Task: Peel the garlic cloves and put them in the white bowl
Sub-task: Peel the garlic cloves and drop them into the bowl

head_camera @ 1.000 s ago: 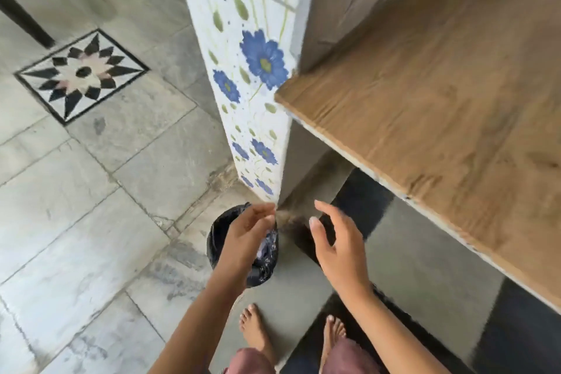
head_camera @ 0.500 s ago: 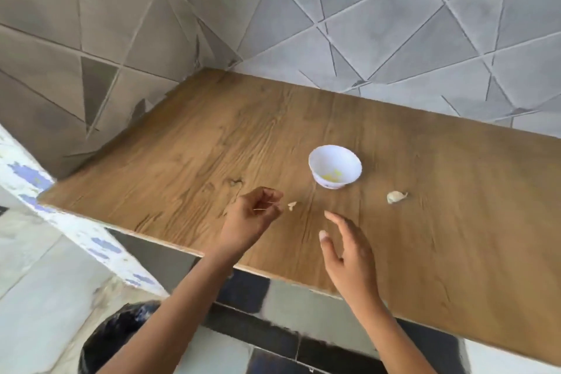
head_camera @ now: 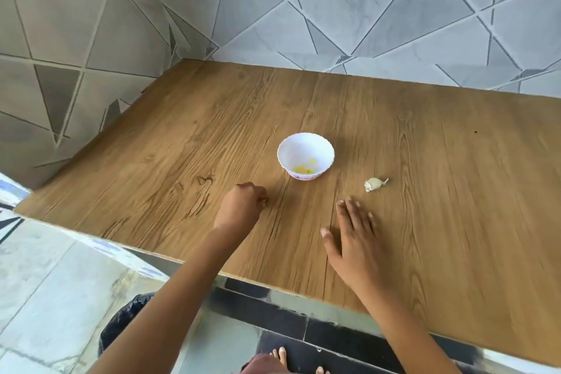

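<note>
Grey wall tiles cut into triangles back a wood-grain brown tabletop. On it, near the middle, stands a small white scallop-rimmed bowl. It holds only a few pale yellow peeled garlic pieces lying low on its bottom, so most of its room is free.

Just right of the bowl, and apart from it, lies 1 unpeeled garlic clove in dry off-white skin, its thin tail pointing right. It is likely very light and firm inside, while the papery skin is brittle and loose at the torn blunt end. That end looks the best place to pinch and strip. The bare flesh may turn a little sticky and slip.

The right hand lies flat over the tabletop, its fingers straight and released, their tips near the clove but not touching it. The left hand, left of the bowl, has its fingers clenched down against the wood. I cannot tell whether they pinch anything.
</note>
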